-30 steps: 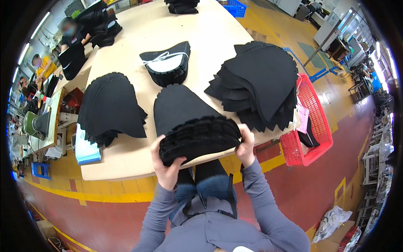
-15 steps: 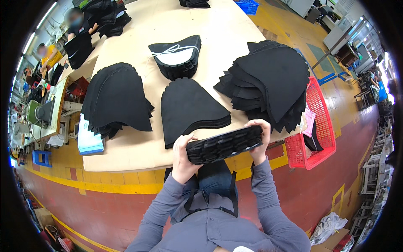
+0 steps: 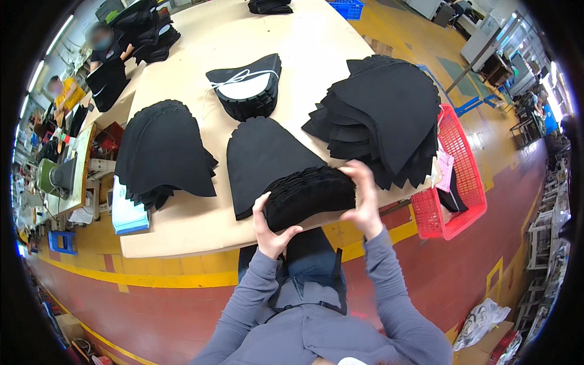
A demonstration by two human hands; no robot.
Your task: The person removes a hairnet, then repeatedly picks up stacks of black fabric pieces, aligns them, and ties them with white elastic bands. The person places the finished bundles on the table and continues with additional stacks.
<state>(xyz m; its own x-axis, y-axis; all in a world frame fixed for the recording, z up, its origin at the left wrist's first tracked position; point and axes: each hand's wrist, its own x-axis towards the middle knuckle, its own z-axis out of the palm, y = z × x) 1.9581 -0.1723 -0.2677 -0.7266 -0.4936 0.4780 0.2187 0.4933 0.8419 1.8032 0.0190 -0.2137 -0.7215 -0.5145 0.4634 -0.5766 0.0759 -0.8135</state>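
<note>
On my feed, the black stack [image 3: 311, 198] sits above the table's [image 3: 182, 237] near edge, long axis left to right, its ends cupped by my half-curled left hand [image 3: 272, 238] and wider-spread right hand [image 3: 367, 210]. A flat pile [image 3: 267, 152] lies just beyond; a fanned pile [image 3: 395, 115] crowds the right hand's far side.

The held stack [image 3: 311, 201] is all black. The left pile [image 3: 164, 152], middle pile [image 3: 264, 149] and right pile [image 3: 389, 112] are black too. The tied bundle [image 3: 250, 108] is black and white, with white string [image 3: 243, 75]. The counter [image 3: 182, 237] is tan, the basket [image 3: 469, 164] red, and the floor [image 3: 152, 310] red with yellow stripes.
</note>
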